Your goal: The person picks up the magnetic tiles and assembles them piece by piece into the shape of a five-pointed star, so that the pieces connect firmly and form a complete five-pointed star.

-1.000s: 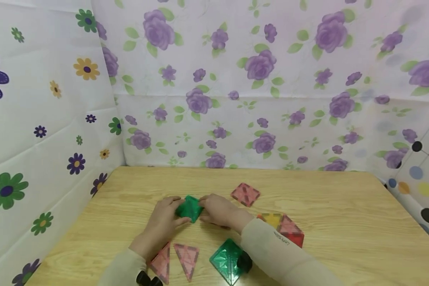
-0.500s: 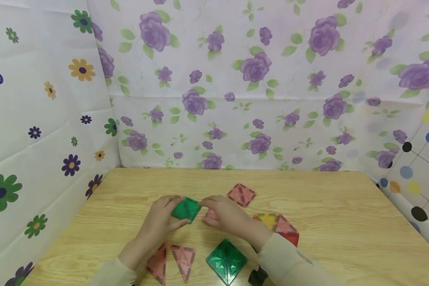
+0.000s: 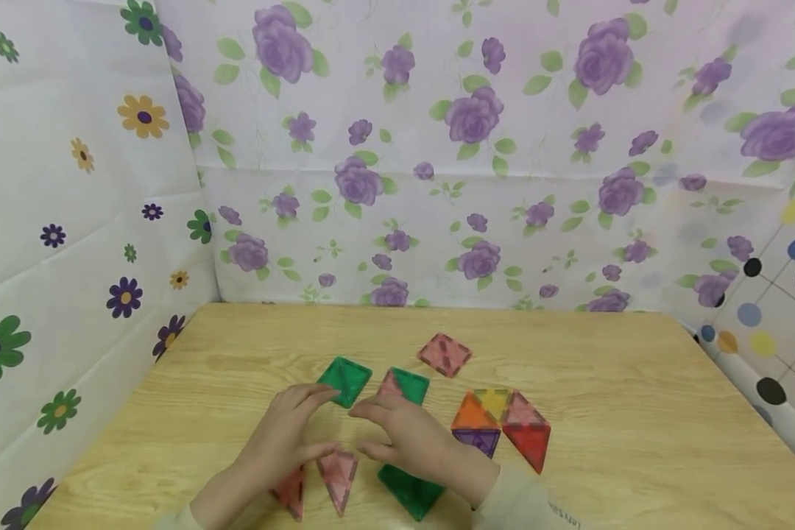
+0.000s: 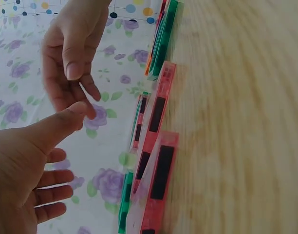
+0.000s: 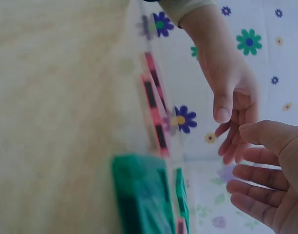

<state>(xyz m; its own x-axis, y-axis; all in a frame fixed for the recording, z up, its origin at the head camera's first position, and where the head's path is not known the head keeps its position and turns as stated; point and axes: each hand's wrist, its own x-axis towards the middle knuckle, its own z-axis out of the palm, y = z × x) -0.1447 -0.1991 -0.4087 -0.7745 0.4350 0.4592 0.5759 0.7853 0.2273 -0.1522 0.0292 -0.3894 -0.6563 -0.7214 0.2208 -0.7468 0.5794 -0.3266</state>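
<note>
In the head view my left hand (image 3: 280,430) hovers just in front of a green diamond (image 3: 346,381) of two magnetic tiles, its fingers loose and holding nothing. Facing it, my right hand (image 3: 407,436) is likewise relaxed, with nothing between thumb and fingers. Its fingers overlap the near part of a pink-and-green diamond (image 3: 414,385). Another green diamond (image 3: 412,495) lies partly hidden below the right hand. Two pink triangle tiles lie nearer me, one (image 3: 338,477) fully in sight, the other (image 3: 291,492) partly behind my left wrist. Both wrist views show the hands raised above the tabletop.
Farther back lies a pink diamond (image 3: 444,355). To the right is a cluster of an orange tile (image 3: 473,414), a yellow tile (image 3: 493,401), a pink tile (image 3: 523,411), a red tile (image 3: 530,444) and a purple tile (image 3: 477,440). Floral cloths (image 3: 397,221) surround the wooden table (image 3: 623,383).
Both hands have let go of the tiles they were handling and drawn back toward me. The back green diamond lies flat, with the pink-and-green diamond in sight to its right.
</note>
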